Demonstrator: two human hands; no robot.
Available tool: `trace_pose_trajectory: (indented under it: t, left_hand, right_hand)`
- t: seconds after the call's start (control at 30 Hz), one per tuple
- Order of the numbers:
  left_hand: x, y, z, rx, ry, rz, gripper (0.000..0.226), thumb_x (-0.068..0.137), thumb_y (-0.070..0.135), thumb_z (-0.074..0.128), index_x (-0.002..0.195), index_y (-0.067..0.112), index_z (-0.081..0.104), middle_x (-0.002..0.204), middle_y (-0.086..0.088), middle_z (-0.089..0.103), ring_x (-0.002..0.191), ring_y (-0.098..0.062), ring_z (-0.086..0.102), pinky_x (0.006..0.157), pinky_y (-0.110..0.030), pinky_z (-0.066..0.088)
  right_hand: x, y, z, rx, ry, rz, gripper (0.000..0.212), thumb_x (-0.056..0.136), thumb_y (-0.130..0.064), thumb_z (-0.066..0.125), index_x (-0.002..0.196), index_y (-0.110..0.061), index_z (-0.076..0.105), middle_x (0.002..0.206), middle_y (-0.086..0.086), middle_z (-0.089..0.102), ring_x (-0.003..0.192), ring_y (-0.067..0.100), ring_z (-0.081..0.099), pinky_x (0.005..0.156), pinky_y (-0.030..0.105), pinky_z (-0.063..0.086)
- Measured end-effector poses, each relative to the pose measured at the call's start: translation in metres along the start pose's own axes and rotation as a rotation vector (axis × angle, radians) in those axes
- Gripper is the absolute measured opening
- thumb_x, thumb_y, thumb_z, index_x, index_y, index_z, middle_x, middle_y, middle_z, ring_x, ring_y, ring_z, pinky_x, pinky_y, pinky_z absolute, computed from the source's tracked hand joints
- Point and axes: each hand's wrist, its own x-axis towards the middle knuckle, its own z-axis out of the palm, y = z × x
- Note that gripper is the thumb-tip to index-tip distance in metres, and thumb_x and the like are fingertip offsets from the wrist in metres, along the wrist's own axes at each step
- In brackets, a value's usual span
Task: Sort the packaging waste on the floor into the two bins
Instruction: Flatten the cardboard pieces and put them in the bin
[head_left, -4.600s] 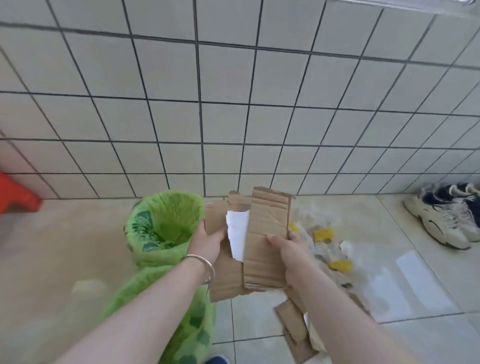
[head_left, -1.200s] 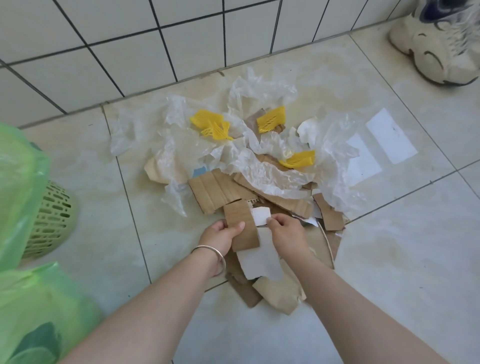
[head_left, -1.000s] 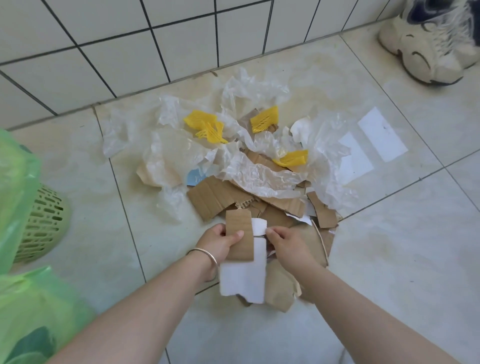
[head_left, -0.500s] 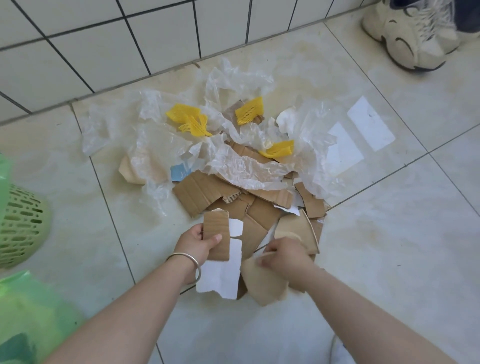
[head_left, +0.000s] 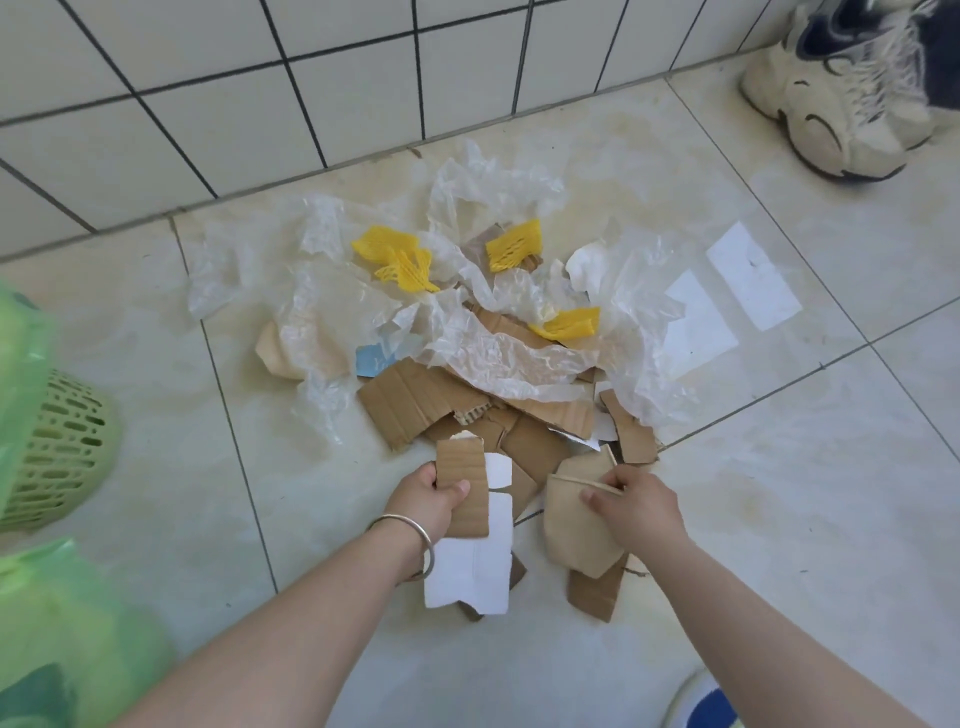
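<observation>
L hand (head_left: 427, 501) pinches cardboard strip (head_left: 462, 488) w/ thumb — R hand (head_left: 636, 506) fingers curled, gripping tan piece (head_left: 576, 525).

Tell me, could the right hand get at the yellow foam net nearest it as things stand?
Probably not at once. The right hand is gripping a tan cardboard piece, so it is occupied. The foam net itself lies exposed on the crumpled plastic film, nothing covering it.

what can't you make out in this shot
Head view only:
- Green bin: cut off by the left edge, its inside hidden.
- Second bin: only its green liner shows, blurred at the corner.
- Cardboard pile: partly covered by clear plastic film.
- Sneaker: cropped at the top right.
</observation>
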Motion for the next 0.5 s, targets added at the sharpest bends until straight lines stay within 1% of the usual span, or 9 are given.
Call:
trace_pose_trajectory:
  t: [0.07, 0.13, 0.2, 0.23, 0.33, 0.4, 0.43, 0.5]
  left_hand:
    - [-0.006, 0.012, -0.011, -0.002, 0.004, 0.031, 0.009, 0.089, 0.015, 0.058, 0.092, 0.023, 0.06, 0.109, -0.01, 0.069, 0.102, -0.031, 0.065, 0.096, -0.047, 0.05]
    - [-0.015, 0.026, -0.024, -0.031, 0.022, 0.063, 0.009, 0.089, 0.013, 0.059, 0.095, 0.021, 0.06, 0.108, -0.011, 0.069, 0.102, -0.031, 0.065, 0.096, -0.045, 0.05]
    - [-0.027, 0.041, -0.039, -0.042, 0.041, 0.108, 0.009, 0.089, 0.014, 0.059, 0.097, 0.018, 0.061, 0.105, -0.01, 0.069, 0.1, -0.029, 0.066, 0.094, -0.038, 0.051]
    - [-0.033, 0.05, -0.048, -0.046, 0.049, 0.142, 0.011, 0.09, 0.014, 0.058, 0.1, 0.017, 0.061, 0.104, -0.008, 0.069, 0.097, -0.027, 0.065, 0.09, -0.034, 0.051]
    - [-0.058, 0.077, -0.08, -0.105, 0.074, 0.241, 0.018, 0.091, 0.015, 0.057, 0.108, 0.014, 0.062, 0.098, -0.004, 0.066, 0.09, -0.02, 0.06, 0.07, -0.023, 0.045]
    - [-0.081, 0.091, -0.107, -0.159, 0.115, 0.3, 0.02, 0.091, 0.013, 0.057, 0.11, 0.012, 0.062, 0.097, -0.004, 0.066, 0.089, -0.019, 0.059, 0.066, -0.018, 0.043]
    - [-0.093, 0.095, -0.123, -0.186, 0.142, 0.322, 0.02, 0.091, 0.013, 0.057, 0.11, 0.012, 0.062, 0.097, -0.004, 0.066, 0.088, -0.019, 0.059, 0.064, -0.018, 0.043]
    - [-0.119, 0.099, -0.155, -0.245, 0.194, 0.356, 0.018, 0.09, 0.014, 0.057, 0.108, 0.014, 0.063, 0.097, -0.004, 0.066, 0.087, -0.019, 0.059, 0.059, -0.02, 0.04]
  right_hand:
    - [-0.009, -0.018, -0.011, 0.045, -0.055, -0.06, 0.017, 0.083, -0.027, 0.065, 0.077, -0.014, 0.058, 0.079, -0.001, 0.056, 0.079, 0.02, 0.052, 0.061, 0.028, 0.039]
    - [-0.023, -0.046, -0.024, 0.093, -0.085, -0.138, 0.018, 0.083, -0.026, 0.067, 0.074, -0.014, 0.058, 0.079, -0.001, 0.057, 0.074, 0.016, 0.053, 0.059, 0.027, 0.04]
    - [-0.04, -0.08, -0.034, 0.152, -0.136, -0.214, 0.018, 0.083, -0.026, 0.068, 0.073, -0.015, 0.059, 0.079, -0.001, 0.06, 0.072, 0.015, 0.055, 0.058, 0.025, 0.04]
    - [-0.05, -0.098, -0.038, 0.182, -0.161, -0.25, 0.018, 0.083, -0.025, 0.068, 0.073, -0.014, 0.058, 0.076, -0.001, 0.06, 0.07, 0.015, 0.055, 0.057, 0.025, 0.04]
    - [-0.082, -0.149, -0.041, 0.245, -0.218, -0.346, 0.018, 0.083, -0.027, 0.068, 0.073, -0.016, 0.059, 0.07, -0.004, 0.059, 0.062, 0.012, 0.053, 0.053, 0.021, 0.039]
    - [-0.106, -0.181, -0.035, 0.288, -0.237, -0.39, 0.017, 0.083, -0.027, 0.068, 0.073, -0.017, 0.058, 0.071, -0.002, 0.059, 0.061, 0.012, 0.052, 0.049, 0.016, 0.041]
    - [-0.119, -0.198, -0.03, 0.294, -0.237, -0.407, 0.017, 0.083, -0.026, 0.068, 0.074, -0.016, 0.059, 0.073, -0.001, 0.059, 0.063, 0.013, 0.053, 0.05, 0.016, 0.041]
    - [-0.143, -0.229, -0.017, 0.293, -0.245, -0.447, 0.017, 0.082, -0.027, 0.069, 0.072, -0.017, 0.06, 0.076, 0.001, 0.062, 0.07, 0.017, 0.056, 0.06, 0.024, 0.045]
